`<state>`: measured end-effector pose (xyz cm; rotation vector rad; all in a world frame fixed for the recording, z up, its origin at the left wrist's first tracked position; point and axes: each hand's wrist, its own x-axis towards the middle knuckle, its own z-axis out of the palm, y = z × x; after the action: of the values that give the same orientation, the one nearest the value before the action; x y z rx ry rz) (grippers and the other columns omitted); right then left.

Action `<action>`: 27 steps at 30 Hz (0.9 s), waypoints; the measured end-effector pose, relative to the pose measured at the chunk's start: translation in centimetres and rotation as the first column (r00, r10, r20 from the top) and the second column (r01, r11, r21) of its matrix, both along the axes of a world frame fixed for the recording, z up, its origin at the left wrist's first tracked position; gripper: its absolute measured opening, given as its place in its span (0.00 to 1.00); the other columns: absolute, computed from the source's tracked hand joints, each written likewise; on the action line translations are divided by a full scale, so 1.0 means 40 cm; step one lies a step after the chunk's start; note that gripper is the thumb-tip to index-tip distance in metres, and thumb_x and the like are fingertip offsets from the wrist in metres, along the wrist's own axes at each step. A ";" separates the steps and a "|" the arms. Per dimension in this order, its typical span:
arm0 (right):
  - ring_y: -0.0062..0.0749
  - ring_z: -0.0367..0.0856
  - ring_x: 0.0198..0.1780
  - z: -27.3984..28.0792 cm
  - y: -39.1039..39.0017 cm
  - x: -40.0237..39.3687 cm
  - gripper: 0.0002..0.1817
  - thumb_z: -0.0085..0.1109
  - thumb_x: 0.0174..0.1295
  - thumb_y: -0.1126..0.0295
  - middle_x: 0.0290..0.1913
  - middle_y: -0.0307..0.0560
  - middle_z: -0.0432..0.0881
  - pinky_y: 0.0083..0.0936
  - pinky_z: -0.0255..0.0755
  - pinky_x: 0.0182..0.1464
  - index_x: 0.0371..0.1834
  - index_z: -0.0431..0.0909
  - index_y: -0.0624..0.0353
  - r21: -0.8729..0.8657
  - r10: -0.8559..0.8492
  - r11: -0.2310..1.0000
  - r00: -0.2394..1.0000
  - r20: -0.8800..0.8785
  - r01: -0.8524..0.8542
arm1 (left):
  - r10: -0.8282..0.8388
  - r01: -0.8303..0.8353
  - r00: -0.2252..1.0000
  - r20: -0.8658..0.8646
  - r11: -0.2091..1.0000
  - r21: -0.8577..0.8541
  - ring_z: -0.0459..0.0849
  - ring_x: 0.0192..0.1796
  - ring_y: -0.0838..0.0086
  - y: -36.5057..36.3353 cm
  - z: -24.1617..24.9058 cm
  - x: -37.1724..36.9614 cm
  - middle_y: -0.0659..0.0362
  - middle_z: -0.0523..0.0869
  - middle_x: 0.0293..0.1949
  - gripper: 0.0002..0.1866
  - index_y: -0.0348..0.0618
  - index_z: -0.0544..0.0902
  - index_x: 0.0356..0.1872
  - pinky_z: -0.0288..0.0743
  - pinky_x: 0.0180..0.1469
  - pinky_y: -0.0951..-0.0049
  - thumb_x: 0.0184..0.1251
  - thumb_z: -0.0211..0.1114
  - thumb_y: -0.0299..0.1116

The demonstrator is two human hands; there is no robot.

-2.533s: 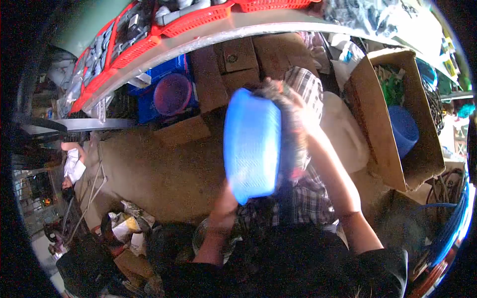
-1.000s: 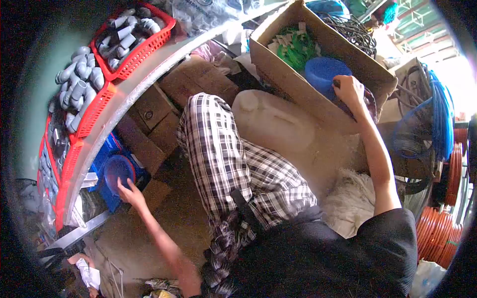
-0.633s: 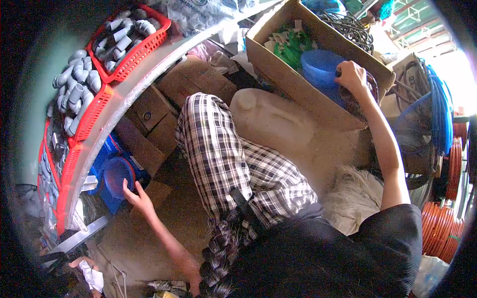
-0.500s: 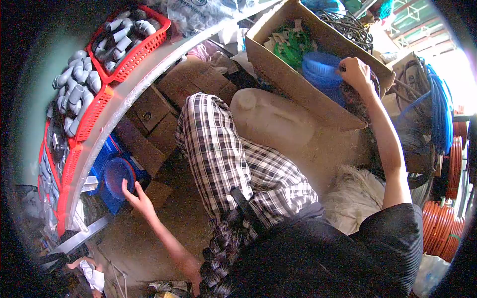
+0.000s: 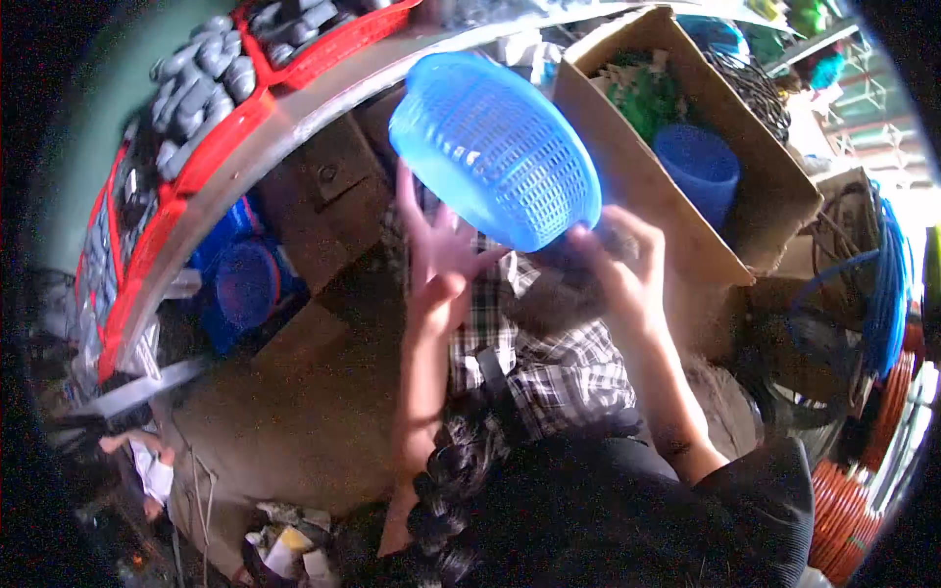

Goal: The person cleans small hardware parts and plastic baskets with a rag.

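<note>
A blue perforated basket [image 5: 500, 147] is held up, tilted, in front of the body. My right hand [image 5: 632, 265] grips its lower right rim, with something dark and blurred beside the fingers. My left hand [image 5: 436, 240] is under the basket's lower left side, fingers spread; whether they touch it is not clear. Behind stands a cardboard box [image 5: 667, 211] with a blue container [image 5: 698, 169] and green items [image 5: 645, 103] inside.
Red baskets [image 5: 225, 142] of grey pipe fittings line the curved shelf at the left. A blue round container [image 5: 245, 284] sits below it. Blue coiled hose [image 5: 887, 284] and orange coils [image 5: 843, 514] are at the right. Another person [image 5: 152, 465] is at the lower left.
My right hand has come out of the cardboard box with a blue basket and moved left. My left hand has moved up and right, from beside the shelf to the basket.
</note>
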<state>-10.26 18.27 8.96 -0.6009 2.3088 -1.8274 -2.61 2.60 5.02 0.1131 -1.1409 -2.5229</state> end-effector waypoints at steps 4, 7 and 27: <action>0.22 0.77 0.36 -0.024 -0.021 0.062 0.14 0.64 0.52 0.64 0.32 0.43 0.80 0.20 0.70 0.43 0.34 0.79 0.64 -0.062 -0.026 0.996 0.884 0.466 0.062 | 0.100 -0.096 0.995 -0.022 0.984 0.150 0.61 0.63 0.56 -0.023 -0.054 0.017 0.45 0.55 0.63 0.52 0.48 0.39 0.67 0.65 0.58 0.54 0.50 0.62 0.56; 0.22 0.77 0.35 0.014 -0.027 0.051 0.15 0.64 0.52 0.63 0.33 0.43 0.80 0.20 0.71 0.41 0.36 0.77 0.64 -0.151 -0.025 0.970 0.699 0.715 0.189 | 0.149 -0.125 0.988 -0.042 0.929 0.348 0.69 0.58 0.65 -0.056 -0.071 0.047 0.52 0.71 0.55 0.26 0.35 0.62 0.59 0.64 0.58 0.64 0.70 0.41 0.45; 0.47 0.59 0.65 0.036 -0.261 0.147 0.28 0.60 0.47 0.63 0.62 0.56 0.62 0.41 0.48 0.63 0.55 0.69 0.55 -0.017 0.427 0.849 0.705 -0.566 -0.527 | 0.429 -0.429 0.903 -0.015 0.903 0.005 0.74 0.45 0.63 -0.022 -0.003 0.173 0.49 0.73 0.45 0.43 0.37 0.67 0.54 0.64 0.48 0.63 0.56 0.34 0.70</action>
<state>-4.40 7.82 10.41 -1.7753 1.9596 -1.7494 4.32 1.72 4.91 0.3092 -0.9796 -2.1272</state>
